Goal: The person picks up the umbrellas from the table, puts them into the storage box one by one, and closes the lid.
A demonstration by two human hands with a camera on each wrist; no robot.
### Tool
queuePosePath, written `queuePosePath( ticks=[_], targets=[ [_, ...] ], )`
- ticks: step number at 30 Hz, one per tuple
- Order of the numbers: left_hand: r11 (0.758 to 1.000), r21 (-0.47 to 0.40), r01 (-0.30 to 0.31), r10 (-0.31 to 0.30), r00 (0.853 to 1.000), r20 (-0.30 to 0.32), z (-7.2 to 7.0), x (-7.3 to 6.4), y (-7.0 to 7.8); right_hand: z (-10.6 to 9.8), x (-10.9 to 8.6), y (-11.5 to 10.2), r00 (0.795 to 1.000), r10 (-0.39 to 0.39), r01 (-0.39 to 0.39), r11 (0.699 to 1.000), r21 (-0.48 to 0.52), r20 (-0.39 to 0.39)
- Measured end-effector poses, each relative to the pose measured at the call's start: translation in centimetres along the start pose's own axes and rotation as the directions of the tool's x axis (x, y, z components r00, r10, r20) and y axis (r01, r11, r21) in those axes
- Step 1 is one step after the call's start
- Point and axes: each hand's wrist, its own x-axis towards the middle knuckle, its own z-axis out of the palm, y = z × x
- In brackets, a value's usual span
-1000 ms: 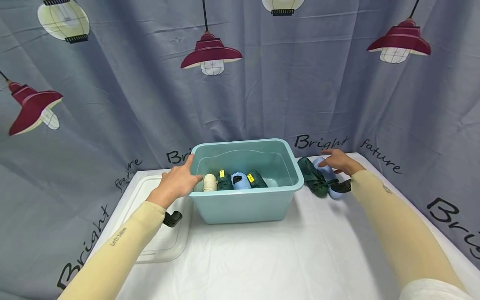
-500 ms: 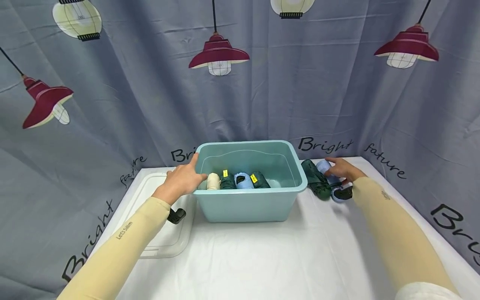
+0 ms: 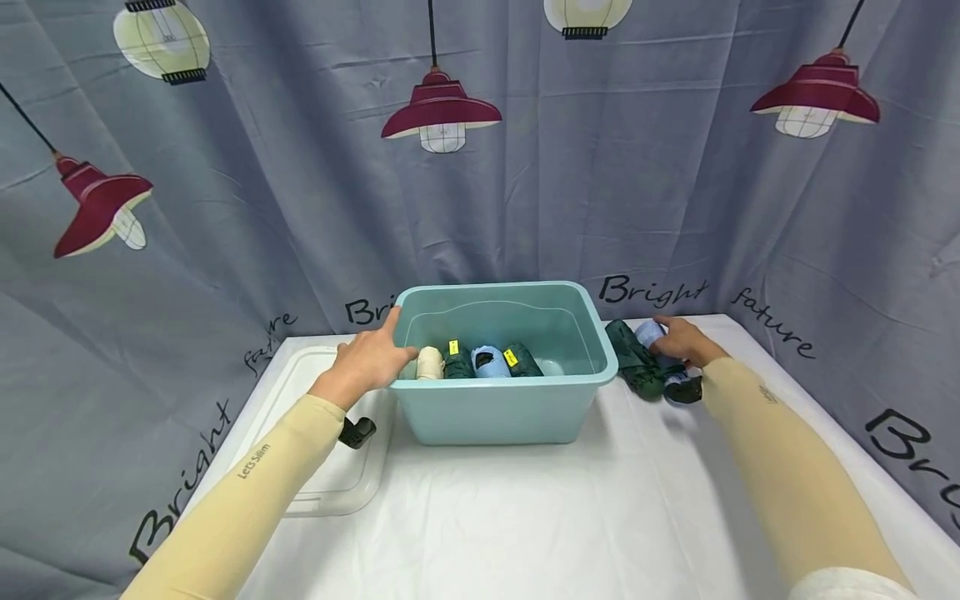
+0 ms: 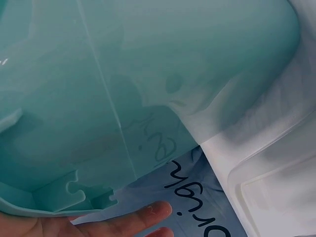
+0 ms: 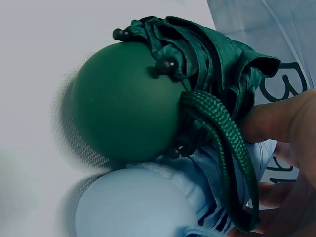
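Note:
My left hand (image 3: 372, 358) rests at the left rim of a teal plastic bin (image 3: 487, 412), thumb over the inside. The left wrist view shows straight fingers (image 4: 143, 217) outside the bin's wall. On the table right of the bin, my right hand (image 3: 684, 342) holds a folded light blue umbrella (image 5: 133, 205) between thumb and fingers. Against it lies a folded dark green umbrella (image 5: 126, 98), with a round handle end and a braided wrist strap hanging across the blue one. Inside the bin, a cream roll (image 3: 430, 363) stands beside several dark green and blue bundles (image 3: 491, 362), two with yellow tags.
A translucent white lid (image 3: 337, 479) lies on the white-covered table (image 3: 517, 525), left of the bin and partly under my left forearm. A grey-blue curtain (image 3: 315, 167) with printed lamps and lettering hangs behind the table and along its sides.
My right hand has come down onto the blue umbrella and its fingers have closed round it. The left hand stays at the bin's rim. The whole head view has shifted slightly.

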Motion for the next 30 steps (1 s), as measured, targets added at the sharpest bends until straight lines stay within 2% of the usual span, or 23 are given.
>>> queuePosePath(
  ticks=[14,21,30],
  targets=[
    [1.000,-0.006,-0.006,0.006,1.000,-0.002,0.1,-0.3,0.0,-0.7,-1.6,0.5,0.992,-0.063,0.059,0.998,-0.037,-0.113],
    [1.000,-0.004,-0.007,0.007,1.000,0.004,0.0,-0.2,0.0,-1.8,-2.5,-0.7,0.982,-0.106,0.101,0.994,-0.041,-0.153],
    [1.000,-0.004,-0.007,0.007,1.000,0.010,-0.2,0.0,0.1,-3.1,-3.1,-2.4,0.965,-0.160,0.142,0.985,-0.096,-0.208]
  ],
)
